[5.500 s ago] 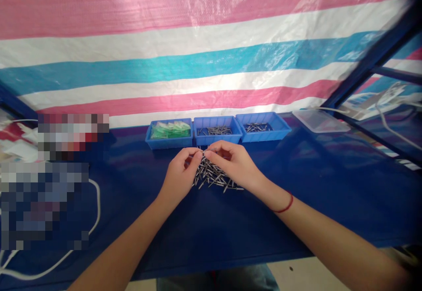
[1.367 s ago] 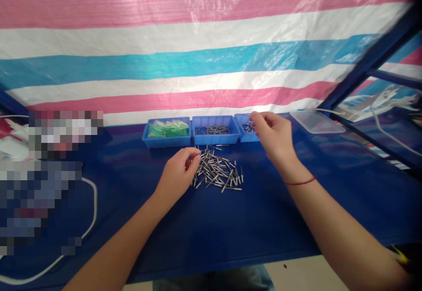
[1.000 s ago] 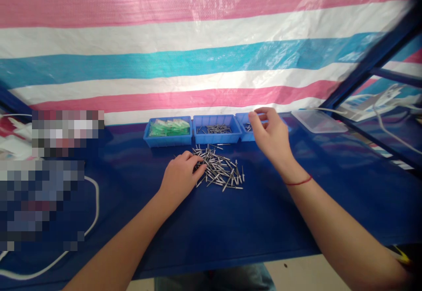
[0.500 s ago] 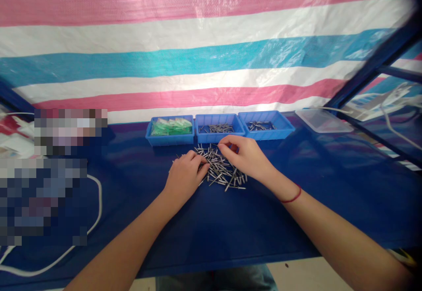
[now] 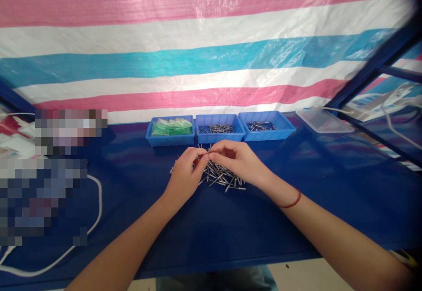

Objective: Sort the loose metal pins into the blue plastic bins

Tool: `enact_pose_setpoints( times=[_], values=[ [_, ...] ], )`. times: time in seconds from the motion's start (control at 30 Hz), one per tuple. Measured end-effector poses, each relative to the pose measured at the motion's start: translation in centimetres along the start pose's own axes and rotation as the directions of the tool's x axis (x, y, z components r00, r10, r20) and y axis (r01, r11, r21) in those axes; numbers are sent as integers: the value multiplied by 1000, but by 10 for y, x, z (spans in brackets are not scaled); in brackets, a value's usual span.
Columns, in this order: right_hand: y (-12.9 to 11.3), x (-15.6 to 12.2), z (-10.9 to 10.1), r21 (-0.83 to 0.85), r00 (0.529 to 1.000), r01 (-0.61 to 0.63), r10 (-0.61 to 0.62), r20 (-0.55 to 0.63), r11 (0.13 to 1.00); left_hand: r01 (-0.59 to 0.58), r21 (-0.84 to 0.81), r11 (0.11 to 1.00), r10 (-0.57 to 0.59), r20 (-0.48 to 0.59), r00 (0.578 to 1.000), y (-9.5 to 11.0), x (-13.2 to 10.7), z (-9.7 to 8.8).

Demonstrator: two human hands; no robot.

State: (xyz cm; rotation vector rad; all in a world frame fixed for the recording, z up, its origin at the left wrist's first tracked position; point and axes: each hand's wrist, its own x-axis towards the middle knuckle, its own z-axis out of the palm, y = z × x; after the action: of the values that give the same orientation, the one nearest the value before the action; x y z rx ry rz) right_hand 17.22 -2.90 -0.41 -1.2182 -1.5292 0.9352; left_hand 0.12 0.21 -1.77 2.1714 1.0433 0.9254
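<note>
A loose pile of silvery blind rivets [image 5: 222, 174] lies on the blue table under my hands. My left hand [image 5: 186, 168] is over the pile's left side, thumb and fingers pinched together. From the right, my right hand [image 5: 239, 159] is closed in a pinch too, its fingertips meeting those of the left just above the rivets. Whatever is between the fingertips is too small and covered to make out. Behind the hands stand three blue bins in a row: the left bin [image 5: 169, 140] holds green-and-clear packets [image 5: 172, 127], while the middle bin [image 5: 219, 137] and right bin [image 5: 270, 133] hold metal rivets.
A clear plastic lid [image 5: 325, 121] lies right of the bins. On the left, a white cable [image 5: 100, 203] loops over the table [image 5: 211, 229] near a blurred-out area. Striped plastic sheeting [image 5: 198, 62] hangs behind, with a dark blue frame post [image 5: 369, 71] at right.
My right hand has moved left and slightly toward me, so its fingertips now meet my left hand's. The left hand's fingers have closed into a pinch. The bins have not moved.
</note>
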Motion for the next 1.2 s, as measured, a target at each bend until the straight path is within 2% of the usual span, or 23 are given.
enact_pose_setpoints(
  times=[0.47, 0.63, 0.77, 0.83, 0.87, 0.93, 0.97, 1.0, 1.07, 1.13, 1.2],
  values=[
    [-5, -2, -3, -21, 994, 92, -93, -53, 995, 18, -73, 997, -15, 39, 999, 5, -2, 1],
    [-7, -2, -10, -277, 971, 212, -234, -49, 937, 49, -82, 995, -54, -62, 997, 3, -2, 0],
    [-7, -2, -11, -384, 952, 295, -303, 40, 875, 36, -64, 997, -43, -110, 993, 4, -1, -3],
    [-5, 0, -11, -338, 964, 261, -260, 48, 904, 43, -75, 996, -50, -100, 994, 5, 0, -4],
    [-4, 1, -11, -286, 977, 209, -213, 16, 935, 52, -85, 995, -60, -93, 994, 6, 0, -4],
    [-2, 5, -15, -126, 988, 71, -87, -125, 989, 70, -96, 993, -78, -83, 993, 7, 0, -5],
    [0, 8, -20, -18, 974, 13, -17, -225, 1000, 75, -91, 993, -83, -82, 993, 8, 0, -6],
    [2, 11, -26, 99, 943, -23, 55, -329, 995, 76, -78, 994, -83, -79, 993, 8, 0, -7],
    [6, 16, -42, 330, 841, -15, 191, -506, 944, 67, -32, 997, -69, -72, 995, 7, 1, -9],
    [10, 20, -60, 479, 760, 10, 305, -574, 878, 44, 35, 998, -42, -54, 998, 4, 2, -11],
    [13, 22, -74, 548, 723, 7, 375, -580, 836, 6, 111, 994, -6, 1, 1000, -1, 4, -13]
  ],
)
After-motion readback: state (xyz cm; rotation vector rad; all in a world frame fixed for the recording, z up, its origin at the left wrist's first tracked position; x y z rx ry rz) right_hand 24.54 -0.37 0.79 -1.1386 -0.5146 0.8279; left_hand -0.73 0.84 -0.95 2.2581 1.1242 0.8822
